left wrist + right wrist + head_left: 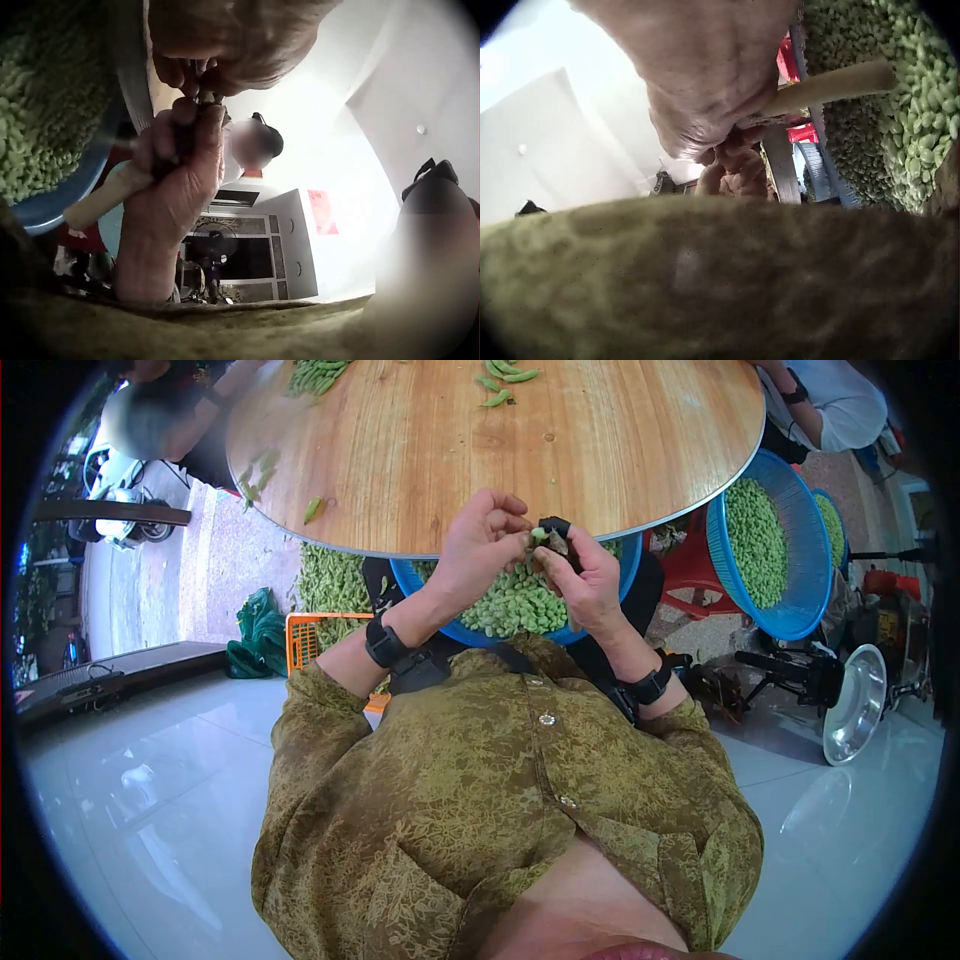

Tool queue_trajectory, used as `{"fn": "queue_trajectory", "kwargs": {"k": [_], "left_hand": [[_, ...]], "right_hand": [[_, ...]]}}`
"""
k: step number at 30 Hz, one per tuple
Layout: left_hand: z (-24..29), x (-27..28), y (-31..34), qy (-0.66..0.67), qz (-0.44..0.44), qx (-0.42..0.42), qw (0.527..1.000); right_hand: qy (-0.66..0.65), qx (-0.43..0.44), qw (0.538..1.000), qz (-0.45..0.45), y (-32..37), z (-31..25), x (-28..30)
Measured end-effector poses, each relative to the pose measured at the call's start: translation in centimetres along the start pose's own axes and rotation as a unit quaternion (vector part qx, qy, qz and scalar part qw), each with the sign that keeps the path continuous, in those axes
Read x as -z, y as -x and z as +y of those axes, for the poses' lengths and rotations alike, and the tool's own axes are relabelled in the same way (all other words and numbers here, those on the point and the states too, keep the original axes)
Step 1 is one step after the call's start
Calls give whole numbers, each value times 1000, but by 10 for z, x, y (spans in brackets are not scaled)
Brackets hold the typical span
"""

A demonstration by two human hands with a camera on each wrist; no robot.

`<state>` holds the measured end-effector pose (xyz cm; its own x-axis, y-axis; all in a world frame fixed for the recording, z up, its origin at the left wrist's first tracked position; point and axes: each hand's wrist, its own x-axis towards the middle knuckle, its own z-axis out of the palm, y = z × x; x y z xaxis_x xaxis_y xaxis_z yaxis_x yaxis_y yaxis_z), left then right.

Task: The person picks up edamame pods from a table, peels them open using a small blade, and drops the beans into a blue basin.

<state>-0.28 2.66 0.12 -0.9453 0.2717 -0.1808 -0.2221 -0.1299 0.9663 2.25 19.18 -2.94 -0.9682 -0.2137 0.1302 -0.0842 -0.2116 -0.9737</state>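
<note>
Over a blue basin [406, 575] of shelled green beans [510, 606], my two hands meet at the fingertips. My left hand [478, 550] pinches a small green bean pod [539, 535] between thumb and fingers. My right hand [592, 582] touches the same pod from the other side, with something black wrapped about a finger. From the curled right fingers a pale, wooden-looking handle [105, 201] sticks out, also in the right wrist view as a light stick [832, 84]; its other end is hidden in the hand.
A round wooden table [500, 450] stands just ahead, with loose pods [505, 374] on it. To the right is a blue basket [800, 595] of beans, with a metal bowl [855, 705] nearer. An orange crate [302, 645] is at left. Other people sit across the table.
</note>
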Motion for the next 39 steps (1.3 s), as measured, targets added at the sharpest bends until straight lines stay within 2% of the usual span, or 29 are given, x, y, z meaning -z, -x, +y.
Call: {"fn": "queue_trajectory", "kwargs": {"k": [2,3,5,7,8,10,11,13,14,16,18,19,21,22,23,24,25,26,28,30,33,37,39], "left_hand": [[-4,4,2,-4,-6,-2,1000],[-5,7,3,-8,-19,-12,1000],[-6,13,5,-11,-34,-25,999],[-7,17,13,-165,-31,-92,981],[-5,19,18,-165,-29,-92,982],[10,23,25,-269,17,-133,954],[13,27,28,-270,20,-131,954],[19,37,31,-418,13,-263,869],[25,43,36,-418,14,-264,869],[38,62,56,-452,39,-204,868],[45,87,74,-528,19,-162,834],[48,100,77,-529,18,-161,833],[57,118,84,-607,-8,-67,792],[63,122,82,-610,-9,-69,790],[71,123,80,-656,-45,-23,753],[77,123,75,-698,-79,21,711],[79,122,64,-664,-48,-55,744],[83,116,50,-666,-50,-57,742],[91,99,17,-595,-34,-136,791],[81,97,-21,-572,-56,-198,794],[76,87,-72,-563,-46,-202,800],[64,72,-121,-553,-14,-213,805],[54,66,-140,-574,34,-272,772]], "right_hand": [[133,55,989,33,-2,4,-3],[133,55,989,33,-2,3,-4],[47,-16,997,54,-3,2,-4],[71,-3,997,23,-4,7,-1],[90,9,996,-7,-4,10,-1],[82,-13,996,-15,-4,5,-7],[58,-28,998,-14,-4,4,-9],[38,-42,998,-15,-3,3,-8],[50,-39,998,-2,-3,3,-6],[60,-39,997,15,2,2,-4],[26,-70,996,53,4,-5,-1],[19,-65,996,51,4,-7,0],[9,-62,997,46,2,-9,-1],[6,-56,997,44,-1,-9,-1],[7,-53,998,46,-3,-9,-1],[112,3,993,32,-8,-9,-1],[216,58,975,17,-12,-8,-3],[215,60,974,21,-15,-11,-8],[419,204,885,-2,-23,-22,-24],[456,204,866,-16,-27,-26,-35],[543,211,810,-71,-33,-14,-44],[563,186,800,-95,-36,-14,-45],[564,192,797,-101,-35,-17,-47]]}}
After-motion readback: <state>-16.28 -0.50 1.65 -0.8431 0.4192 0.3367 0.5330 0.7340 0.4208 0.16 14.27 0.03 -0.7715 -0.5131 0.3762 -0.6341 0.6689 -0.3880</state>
